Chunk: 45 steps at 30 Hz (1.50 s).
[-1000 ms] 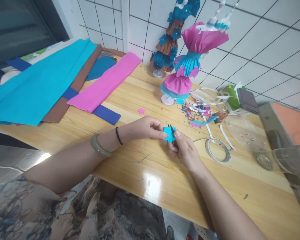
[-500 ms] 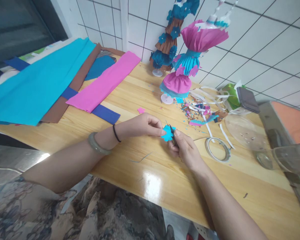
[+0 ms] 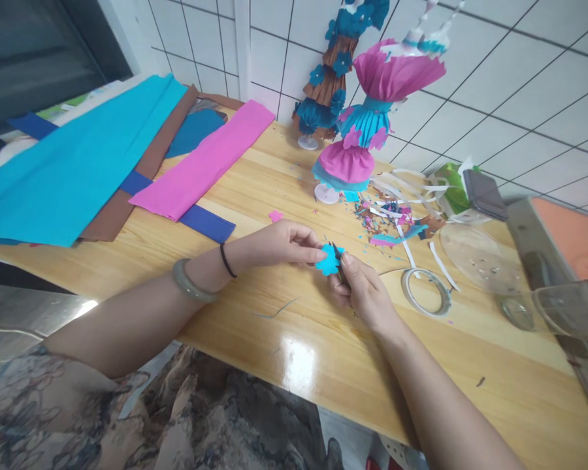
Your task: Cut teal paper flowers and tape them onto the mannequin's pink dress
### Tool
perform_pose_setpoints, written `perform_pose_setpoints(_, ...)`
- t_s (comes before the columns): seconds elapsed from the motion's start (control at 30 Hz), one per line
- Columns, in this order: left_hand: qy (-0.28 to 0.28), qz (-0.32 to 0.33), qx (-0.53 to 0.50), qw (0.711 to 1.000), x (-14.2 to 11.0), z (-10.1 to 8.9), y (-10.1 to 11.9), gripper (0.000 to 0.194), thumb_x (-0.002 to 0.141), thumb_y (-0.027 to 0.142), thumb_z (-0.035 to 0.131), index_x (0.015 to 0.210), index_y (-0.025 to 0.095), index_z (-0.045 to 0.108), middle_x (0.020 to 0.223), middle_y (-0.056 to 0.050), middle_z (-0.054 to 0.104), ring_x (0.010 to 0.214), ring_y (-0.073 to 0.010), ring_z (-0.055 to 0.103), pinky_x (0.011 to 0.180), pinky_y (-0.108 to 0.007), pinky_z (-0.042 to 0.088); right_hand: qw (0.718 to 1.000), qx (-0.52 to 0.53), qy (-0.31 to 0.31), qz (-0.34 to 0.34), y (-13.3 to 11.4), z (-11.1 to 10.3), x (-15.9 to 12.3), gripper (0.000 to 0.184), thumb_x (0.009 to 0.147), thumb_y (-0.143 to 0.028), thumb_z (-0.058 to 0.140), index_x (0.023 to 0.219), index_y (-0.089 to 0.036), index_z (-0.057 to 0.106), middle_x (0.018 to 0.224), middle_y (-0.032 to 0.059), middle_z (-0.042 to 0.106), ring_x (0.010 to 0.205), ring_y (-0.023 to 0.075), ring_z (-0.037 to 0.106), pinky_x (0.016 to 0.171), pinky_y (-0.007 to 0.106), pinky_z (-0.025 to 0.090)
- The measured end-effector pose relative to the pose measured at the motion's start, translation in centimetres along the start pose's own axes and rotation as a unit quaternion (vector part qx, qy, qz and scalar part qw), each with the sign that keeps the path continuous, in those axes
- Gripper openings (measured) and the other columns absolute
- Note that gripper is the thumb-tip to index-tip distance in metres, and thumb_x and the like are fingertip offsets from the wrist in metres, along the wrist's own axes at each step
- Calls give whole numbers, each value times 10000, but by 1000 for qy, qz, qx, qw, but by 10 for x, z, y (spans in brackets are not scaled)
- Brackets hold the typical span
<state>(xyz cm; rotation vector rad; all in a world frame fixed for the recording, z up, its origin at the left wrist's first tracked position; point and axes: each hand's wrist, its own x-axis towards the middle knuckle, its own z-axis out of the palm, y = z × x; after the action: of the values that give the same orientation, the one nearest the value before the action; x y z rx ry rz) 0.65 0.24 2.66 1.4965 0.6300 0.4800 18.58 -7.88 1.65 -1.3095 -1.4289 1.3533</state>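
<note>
My left hand (image 3: 298, 243) pinches a small turquoise paper flower (image 3: 328, 262) with a scalloped edge, above the middle of the table. In my right hand (image 3: 360, 284) is a small pair of scissors (image 3: 338, 253), its dark blades at the flower's right side; the handles are mostly hidden in my fingers. A small pink paper flower (image 3: 276, 215) lies on the table beyond my left hand. Behind my hands stands a figure in a pink and turquoise crepe-paper dress (image 3: 367, 124), with paper flowers on it.
Crepe-paper sheets in turquoise (image 3: 93, 156), brown and pink (image 3: 210, 160) lie at the left. A second decorated figure (image 3: 323, 98) stands by the tiled wall. Paper scraps (image 3: 387, 219), a tape roll (image 3: 426, 292), a phone (image 3: 485, 194) and a glass jar (image 3: 573, 310) are at the right.
The turquoise flower has turned slightly between my fingers, and my left fingertips have shifted a little on it. Both hands stay in nearly the same place.
</note>
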Motion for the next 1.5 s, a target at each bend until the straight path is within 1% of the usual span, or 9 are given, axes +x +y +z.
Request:
perform_pose_setpoints(0.1,2,9,-16,1000,1,3,-1,206,757,305,647,818,114,601,700,14,586,646,-70,512,612,-202,392,1000,9,-1,1,0,2,0,469,898,-588,383,635,-200,389,501,-73,275,402,69,249,378,220,210)
perform_pose_setpoints(0.3,5,26,22,999,3,0,-7,229,767,332,631,752,105,604,679,11,580,633,-72,502,612,-211,385,999,27,-18,-4,4,3,2,479,907,-580,372,617,-198,372,508,-72,268,410,64,240,384,218,186)
perform_pose_setpoints(0.43,1,10,36,999,2,-2,-8,230,763,332,628,736,105,607,666,5,593,622,-79,518,611,-215,390,998,35,-46,3,7,1,2,482,918,-566,360,611,-195,371,504,-74,258,412,61,226,382,213,179)
perform_pose_setpoints(0.63,-10,-17,37,999,2,-6,-7,206,744,306,638,701,104,628,624,1,593,575,-72,495,560,-205,354,996,25,-80,6,7,-1,1,452,949,-521,323,644,-192,381,512,-77,256,423,63,233,391,208,215)
perform_pose_setpoints(0.8,-7,-28,39,999,1,-7,-7,205,742,303,645,728,99,640,627,2,593,563,-65,478,544,-200,336,997,13,-78,10,6,-1,-1,449,955,-513,313,655,-188,391,516,-76,258,427,63,234,393,208,209)
perform_pose_setpoints(0.97,-6,-12,29,999,0,-5,-5,215,750,317,651,755,102,639,628,20,573,567,-56,457,548,-194,331,998,19,-58,8,7,-1,0,466,955,-505,320,621,-187,383,502,-72,264,421,62,254,394,209,209)
perform_pose_setpoints(1.1,-12,-5,3,1000,2,-1,-6,231,749,336,654,771,109,617,638,34,549,568,-53,443,544,-194,322,997,57,-46,23,5,1,2,480,948,-511,321,590,-195,361,482,-74,251,392,62,246,376,215,194)
perform_pose_setpoints(1.3,0,-5,-21,1000,4,6,-11,240,722,329,667,805,116,594,721,5,586,635,-81,496,607,-222,377,994,100,-33,34,3,3,3,466,914,-548,377,600,-204,362,483,-78,247,388,62,206,366,215,170)
perform_pose_setpoints(1.5,9,-15,-36,999,4,9,-9,185,722,287,638,746,116,574,653,31,535,594,-65,456,589,-213,355,994,101,-28,29,4,3,3,440,914,-540,389,632,-202,389,485,-80,256,392,65,215,367,212,189)
